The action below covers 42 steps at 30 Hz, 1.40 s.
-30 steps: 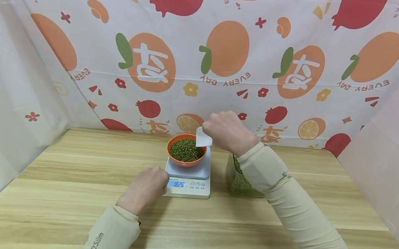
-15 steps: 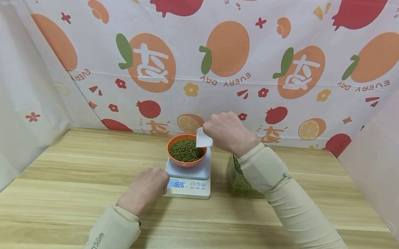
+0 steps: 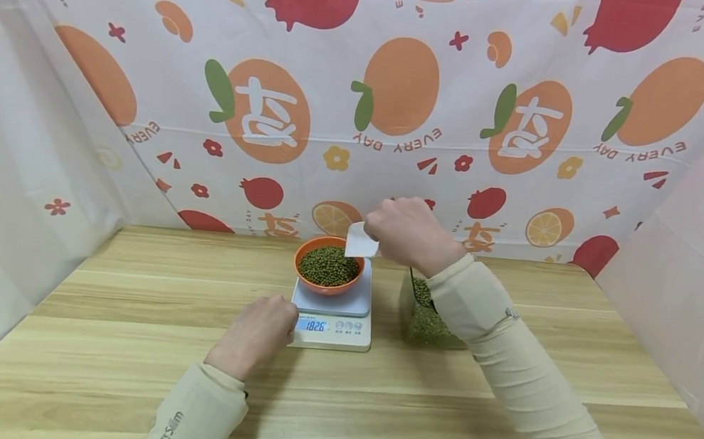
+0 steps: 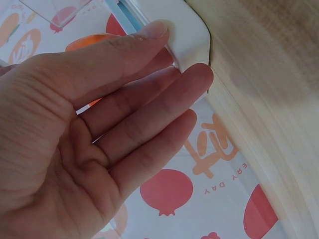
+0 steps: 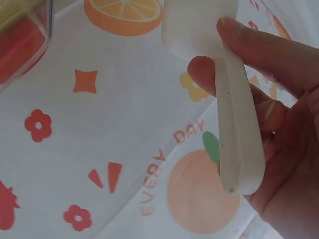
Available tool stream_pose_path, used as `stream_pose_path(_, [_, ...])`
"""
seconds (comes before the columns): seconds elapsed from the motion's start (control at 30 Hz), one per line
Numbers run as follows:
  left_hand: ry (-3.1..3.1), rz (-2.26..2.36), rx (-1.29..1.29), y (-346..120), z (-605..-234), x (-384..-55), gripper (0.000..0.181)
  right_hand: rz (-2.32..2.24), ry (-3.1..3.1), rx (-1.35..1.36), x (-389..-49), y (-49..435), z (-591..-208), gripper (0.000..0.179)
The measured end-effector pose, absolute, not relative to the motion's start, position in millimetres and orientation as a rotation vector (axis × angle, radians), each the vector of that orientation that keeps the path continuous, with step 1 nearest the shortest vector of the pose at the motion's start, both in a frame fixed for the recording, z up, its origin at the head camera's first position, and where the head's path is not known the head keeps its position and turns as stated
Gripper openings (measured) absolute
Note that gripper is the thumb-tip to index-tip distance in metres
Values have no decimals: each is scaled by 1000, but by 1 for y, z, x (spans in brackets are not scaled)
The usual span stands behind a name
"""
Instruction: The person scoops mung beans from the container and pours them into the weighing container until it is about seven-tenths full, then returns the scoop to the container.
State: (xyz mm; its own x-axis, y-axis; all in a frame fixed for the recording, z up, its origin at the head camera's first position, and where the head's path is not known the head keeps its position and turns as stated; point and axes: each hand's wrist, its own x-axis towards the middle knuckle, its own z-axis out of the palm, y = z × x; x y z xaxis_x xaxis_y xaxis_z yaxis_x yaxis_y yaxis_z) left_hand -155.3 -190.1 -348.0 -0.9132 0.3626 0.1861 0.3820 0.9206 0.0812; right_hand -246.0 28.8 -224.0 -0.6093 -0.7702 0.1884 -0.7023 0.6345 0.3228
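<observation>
My right hand (image 3: 411, 233) grips the handle of a white scoop (image 5: 239, 124) between thumb and fingers. In the head view, the scoop's bowl is over the right rim of an orange bowl (image 3: 327, 290) filled with small green beans (image 3: 328, 266), likely mung beans. That bowl stands on a white kitchen scale (image 3: 349, 337), whose lit display reads 182.6. At the scale's front left corner, my left hand (image 3: 256, 331) pinches the edge, thumb on top; the left wrist view shows its other fingers (image 4: 144, 124) stretched along the corner.
A clear container (image 3: 431, 324) with more green beans stands right of the scale, partly hidden under my right forearm. All stand on a wooden table (image 3: 120, 338). Behind it hangs a fruit-printed white curtain (image 3: 303, 193).
My right hand and the scoop have shifted slightly to the right, uncovering more of the container. The left hand stays at the scale, and the reading is unchanged.
</observation>
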Motion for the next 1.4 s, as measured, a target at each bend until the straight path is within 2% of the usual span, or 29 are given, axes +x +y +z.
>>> stream_pose_path(0.1, [-2912, -175, -570, -190, -348, -155, 13, -231, -2592, 1176, -248, 33, -225, 24])
stream_pose_path(0.3, [-2921, -168, -565, -190, -349, -155, 14, -122, -2648, 1143, -250, 43, -229, 7])
stream_pose_path(1.4, [-2923, -166, -558, -189, -349, -156, 14, 202, -2608, 1110, -245, 94, -253, 5])
